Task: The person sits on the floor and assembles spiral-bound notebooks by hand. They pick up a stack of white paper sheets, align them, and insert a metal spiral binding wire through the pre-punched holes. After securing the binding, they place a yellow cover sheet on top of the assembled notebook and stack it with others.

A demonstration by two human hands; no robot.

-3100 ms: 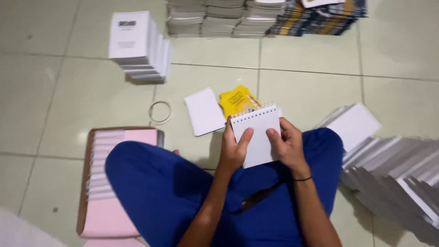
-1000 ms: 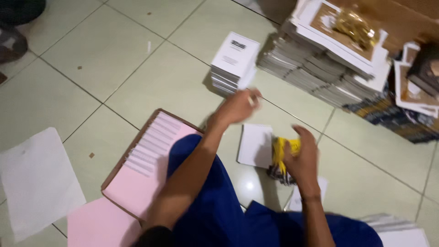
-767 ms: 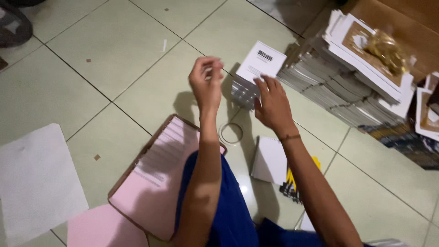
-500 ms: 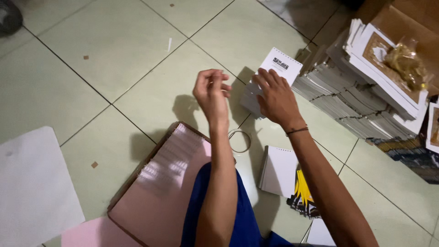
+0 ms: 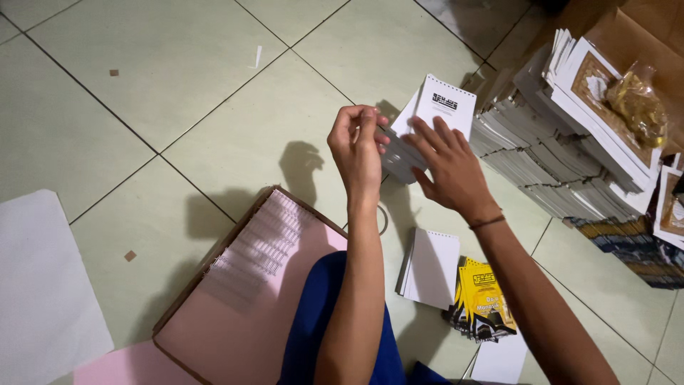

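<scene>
My left hand (image 5: pixel 358 145) is raised over the tiled floor with its fingertips pinched together; nothing shows between them. Just to its right, my right hand (image 5: pixel 447 167) lies with spread fingers over the top white booklet (image 5: pixel 443 105) of a small stack, and its thumb is hidden beneath. That booklet has a punched top edge and a small black print, and it tilts up from the stack. My blue-clad knee (image 5: pixel 324 321) sits below both arms.
A pink-lined cardboard box (image 5: pixel 235 314) with rows of wire spiral bindings (image 5: pixel 260 242) lies at my left knee. A white spiral notepad (image 5: pixel 429 269), yellow packets (image 5: pixel 483 299) and a thin ring (image 5: pixel 382 218) lie on the floor. Tall booklet stacks (image 5: pixel 541 164) fill the right; a white sheet (image 5: pixel 35 292) lies left.
Both hands left the spiral notepad in my lap. The view swung left and my right hand reached forward onto the white booklet stack while the left hand rose, pinched.
</scene>
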